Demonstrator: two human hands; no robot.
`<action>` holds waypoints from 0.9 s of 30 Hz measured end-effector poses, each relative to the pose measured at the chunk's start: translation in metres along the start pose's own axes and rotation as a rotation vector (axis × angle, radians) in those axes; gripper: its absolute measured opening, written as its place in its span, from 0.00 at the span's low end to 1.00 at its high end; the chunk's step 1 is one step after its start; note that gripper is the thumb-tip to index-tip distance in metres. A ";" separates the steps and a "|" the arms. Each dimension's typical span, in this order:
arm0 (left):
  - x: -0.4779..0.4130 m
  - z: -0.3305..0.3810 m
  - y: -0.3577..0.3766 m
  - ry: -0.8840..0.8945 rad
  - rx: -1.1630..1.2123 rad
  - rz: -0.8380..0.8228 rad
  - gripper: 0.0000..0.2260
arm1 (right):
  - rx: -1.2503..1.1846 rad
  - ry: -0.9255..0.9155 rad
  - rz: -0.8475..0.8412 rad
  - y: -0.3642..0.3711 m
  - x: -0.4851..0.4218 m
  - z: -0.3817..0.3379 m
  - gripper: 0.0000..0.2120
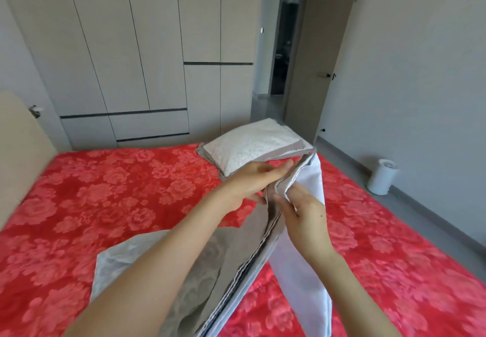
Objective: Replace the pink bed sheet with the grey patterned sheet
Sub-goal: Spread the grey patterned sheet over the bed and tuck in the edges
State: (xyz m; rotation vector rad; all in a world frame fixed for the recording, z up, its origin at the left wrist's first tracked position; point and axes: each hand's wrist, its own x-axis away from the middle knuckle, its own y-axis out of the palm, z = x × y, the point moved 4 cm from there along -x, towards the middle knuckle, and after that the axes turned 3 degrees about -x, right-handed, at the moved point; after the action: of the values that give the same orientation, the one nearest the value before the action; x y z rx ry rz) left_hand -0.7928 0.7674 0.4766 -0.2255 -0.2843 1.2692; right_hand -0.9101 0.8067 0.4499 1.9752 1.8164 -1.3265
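Head view: left hand (252, 184) and right hand (302, 210) each pinch folded layers of the grey patterned sheet (200, 271), held above the pink bed sheet (105, 192) covering the bed; opened carelessly, layers could slip free and tangle

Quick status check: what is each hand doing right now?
Left hand: pinching the folded edge of the grey sheet.
Right hand: gripping a layer of the same sheet.
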 end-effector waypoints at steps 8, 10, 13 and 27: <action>0.064 0.034 -0.009 0.128 -0.121 0.197 0.14 | -0.163 0.111 -0.021 -0.020 0.015 -0.053 0.22; 0.078 0.040 -0.014 0.171 -0.062 0.273 0.13 | -0.234 0.136 0.015 -0.028 0.020 -0.068 0.21; 0.090 0.042 -0.037 0.194 0.017 0.495 0.12 | -0.387 0.230 0.126 -0.045 0.025 -0.079 0.20; 0.270 0.180 -0.287 0.517 0.055 1.281 0.13 | -0.181 0.215 0.768 -0.241 -0.031 -0.158 0.20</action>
State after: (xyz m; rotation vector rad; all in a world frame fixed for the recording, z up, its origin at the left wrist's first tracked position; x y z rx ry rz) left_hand -0.5200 0.9464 0.7615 -0.7430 0.4348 2.3933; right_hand -1.0362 0.9456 0.6710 2.3952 0.9811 -0.7043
